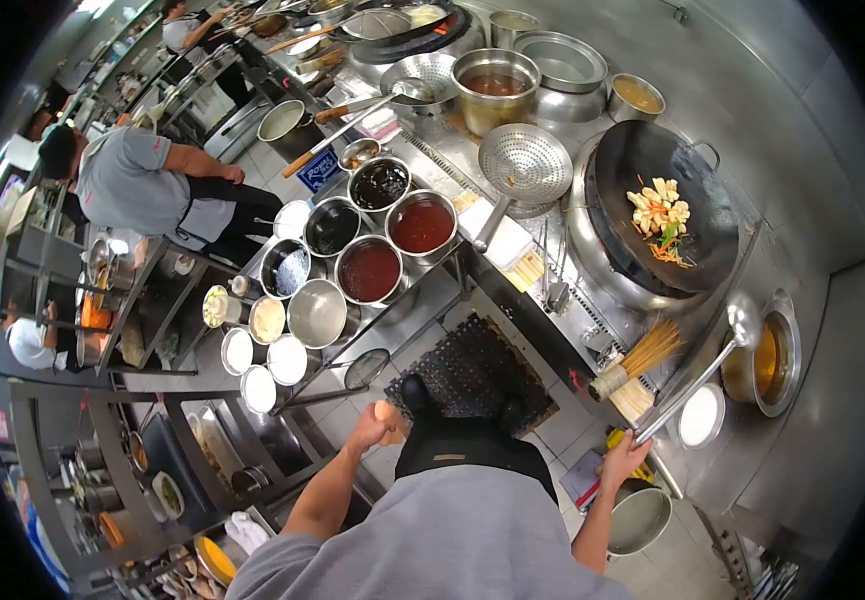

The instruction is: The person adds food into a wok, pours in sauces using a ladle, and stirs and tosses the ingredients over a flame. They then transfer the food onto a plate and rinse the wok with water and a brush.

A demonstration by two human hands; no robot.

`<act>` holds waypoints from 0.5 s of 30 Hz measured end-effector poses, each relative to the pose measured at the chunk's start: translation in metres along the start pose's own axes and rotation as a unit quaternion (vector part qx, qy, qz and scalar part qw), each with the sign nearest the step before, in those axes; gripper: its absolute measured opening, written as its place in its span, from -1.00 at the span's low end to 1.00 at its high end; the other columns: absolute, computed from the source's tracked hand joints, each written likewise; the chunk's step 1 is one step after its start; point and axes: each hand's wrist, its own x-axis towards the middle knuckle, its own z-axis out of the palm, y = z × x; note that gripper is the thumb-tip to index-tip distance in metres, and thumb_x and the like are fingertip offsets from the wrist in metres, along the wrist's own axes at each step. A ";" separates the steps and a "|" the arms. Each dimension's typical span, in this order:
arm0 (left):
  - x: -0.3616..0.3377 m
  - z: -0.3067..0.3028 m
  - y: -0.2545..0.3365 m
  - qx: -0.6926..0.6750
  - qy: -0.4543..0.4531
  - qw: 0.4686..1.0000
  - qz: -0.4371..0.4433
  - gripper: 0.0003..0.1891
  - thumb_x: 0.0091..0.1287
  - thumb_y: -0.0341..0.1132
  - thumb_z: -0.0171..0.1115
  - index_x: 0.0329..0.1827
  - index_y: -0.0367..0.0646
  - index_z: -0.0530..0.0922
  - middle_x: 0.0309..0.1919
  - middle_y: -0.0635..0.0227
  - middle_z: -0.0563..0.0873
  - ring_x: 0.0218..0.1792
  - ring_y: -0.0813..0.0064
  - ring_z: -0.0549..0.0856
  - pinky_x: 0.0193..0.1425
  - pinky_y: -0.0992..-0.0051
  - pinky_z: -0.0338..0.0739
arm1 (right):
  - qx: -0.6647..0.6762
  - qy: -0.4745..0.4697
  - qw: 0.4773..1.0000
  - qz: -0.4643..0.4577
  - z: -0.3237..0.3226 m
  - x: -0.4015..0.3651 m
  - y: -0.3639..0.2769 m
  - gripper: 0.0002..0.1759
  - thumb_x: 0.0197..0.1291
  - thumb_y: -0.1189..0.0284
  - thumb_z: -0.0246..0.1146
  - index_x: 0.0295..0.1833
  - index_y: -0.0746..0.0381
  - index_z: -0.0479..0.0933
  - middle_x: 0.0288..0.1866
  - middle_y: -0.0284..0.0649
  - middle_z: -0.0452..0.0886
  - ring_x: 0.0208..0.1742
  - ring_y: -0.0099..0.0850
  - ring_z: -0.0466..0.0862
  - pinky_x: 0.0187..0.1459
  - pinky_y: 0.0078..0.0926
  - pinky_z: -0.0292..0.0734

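Note:
My right hand [625,460] is closed round the handle of a long metal ladle [693,378], whose bowl hangs near a pot of yellow liquid [778,362]. My left hand [377,428] is closed round a small pale orange, rounded object [384,410], perhaps an egg, low beside my waist. Up on the stove a black wok [718,190] holds pale pieces with orange and green strips [661,215]. Between the wok and my right hand lies a bamboo brush [646,352]. A bowl of white stuff [702,416] sits next to the ladle's handle.
Pots of red sauce [423,222] and dark liquid stand at the left of the stove. A perforated strainer [526,163] rests beside the wok. A black mat [473,375] lies on the floor. Another person [143,180] stands at the upper left, near metal shelves.

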 end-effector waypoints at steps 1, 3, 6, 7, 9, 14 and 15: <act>-0.011 0.006 -0.008 -0.018 0.019 1.000 0.007 -0.39 -0.10 -0.44 0.30 0.11 -0.32 0.38 -0.12 0.13 0.63 -0.12 0.25 0.65 -0.06 0.28 0.58 | 0.038 -0.034 0.996 0.068 0.001 -0.005 -0.018 -0.83 0.36 0.42 0.17 -0.12 0.29 0.37 -0.37 -0.23 0.54 -0.48 -0.51 0.55 -0.39 -0.47 0.48; -0.023 0.013 -0.040 -0.036 0.048 0.998 -0.018 -0.40 -0.09 -0.45 0.30 0.11 -0.34 0.38 -0.14 0.13 0.63 -0.12 0.25 0.65 -0.07 0.29 0.59 | 0.066 -0.109 0.992 0.016 0.002 -0.005 -0.006 -0.84 0.37 0.40 0.17 -0.14 0.25 0.36 -0.46 -0.29 0.49 -0.59 -0.55 0.49 -0.51 -0.52 0.41; -0.047 0.018 -0.071 -0.103 0.078 0.990 -0.058 -0.41 -0.08 -0.46 0.30 0.11 -0.35 0.37 -0.15 0.12 0.63 -0.11 0.25 0.66 -0.07 0.30 0.59 | 0.133 -0.261 0.948 -0.124 0.019 0.001 -0.026 -0.82 0.39 0.34 0.17 -0.14 0.18 0.35 -0.61 -0.42 0.35 -0.73 -0.63 0.37 -0.70 -0.67 0.22; -0.056 0.021 -0.078 -0.150 0.081 0.983 -0.072 -0.41 -0.07 -0.46 0.30 0.11 -0.35 0.37 -0.15 0.12 0.63 -0.10 0.25 0.66 -0.07 0.30 0.60 | 0.121 -0.274 0.945 -0.129 0.029 -0.001 -0.047 -0.82 0.39 0.33 0.17 -0.15 0.18 0.35 -0.62 -0.45 0.33 -0.73 -0.66 0.36 -0.71 -0.69 0.20; -0.067 0.024 -0.096 -0.158 0.089 0.980 -0.082 -0.41 -0.07 -0.46 0.30 0.11 -0.35 0.37 -0.15 0.12 0.63 -0.10 0.25 0.67 -0.07 0.30 0.60 | 0.100 -0.353 0.920 -0.133 0.047 -0.013 -0.102 -0.84 0.38 0.35 0.17 -0.17 0.19 0.37 -0.64 -0.49 0.30 -0.74 -0.71 0.34 -0.72 -0.71 0.19; -0.065 0.036 -0.136 -0.112 0.144 0.977 -0.109 -0.43 -0.07 -0.45 0.31 0.08 -0.34 0.37 -0.20 0.13 0.65 -0.15 0.26 0.68 -0.08 0.29 0.60 | 0.000 -0.570 0.815 -0.102 0.094 -0.047 -0.193 -0.77 0.32 0.37 0.22 -0.05 0.30 0.47 -0.52 -0.40 0.40 -0.50 -0.65 0.36 -0.46 -0.58 0.29; -0.061 0.038 -0.136 -0.101 0.145 0.979 -0.101 -0.42 -0.07 -0.44 0.32 0.09 -0.33 0.37 -0.22 0.15 0.65 -0.16 0.26 0.68 -0.08 0.29 0.60 | -0.005 -0.586 0.800 -0.130 0.106 -0.055 -0.199 -0.75 0.32 0.37 0.22 -0.01 0.30 0.46 -0.52 -0.37 0.40 -0.50 -0.62 0.38 -0.45 -0.55 0.31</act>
